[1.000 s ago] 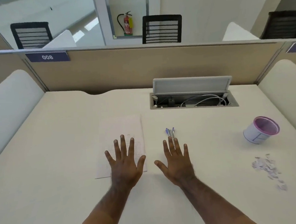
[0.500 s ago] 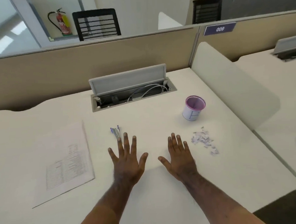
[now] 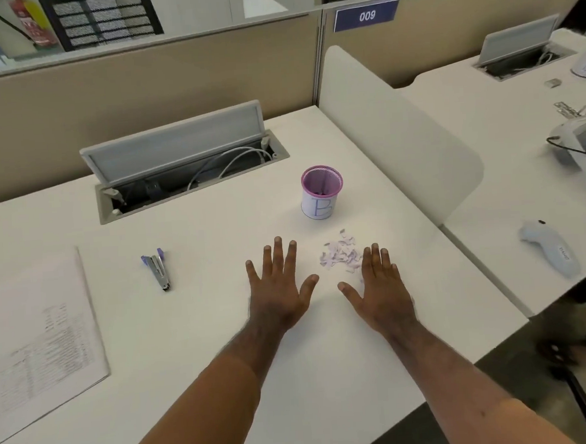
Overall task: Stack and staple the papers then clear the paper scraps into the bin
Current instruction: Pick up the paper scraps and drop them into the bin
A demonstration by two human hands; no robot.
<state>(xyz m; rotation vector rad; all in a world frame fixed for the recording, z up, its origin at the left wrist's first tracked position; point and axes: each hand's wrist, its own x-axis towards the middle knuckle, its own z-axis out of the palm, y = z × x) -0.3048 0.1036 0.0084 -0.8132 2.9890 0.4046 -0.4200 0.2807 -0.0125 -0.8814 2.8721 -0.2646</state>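
Observation:
Printed papers (image 3: 41, 343) lie flat at the desk's left edge. A small purple and metal stapler (image 3: 158, 270) rests to their right. A pile of pale paper scraps (image 3: 341, 255) sits near the middle right, in front of a purple-rimmed bin (image 3: 321, 192) marked with a letter B. My left hand (image 3: 279, 288) lies flat, fingers spread, just left of the scraps. My right hand (image 3: 379, 285) lies flat with its fingertips at the right edge of the scraps. Both hands hold nothing.
An open cable hatch (image 3: 182, 167) sits at the back of the desk. A white divider (image 3: 396, 136) stands along the right side. The neighbouring desk holds a white handheld device (image 3: 550, 247) and other gear. The desk's front right corner drops to dark floor.
The view has swung right. Both hands have moved right across the desk, away from the papers and stapler, to either side of the scraps.

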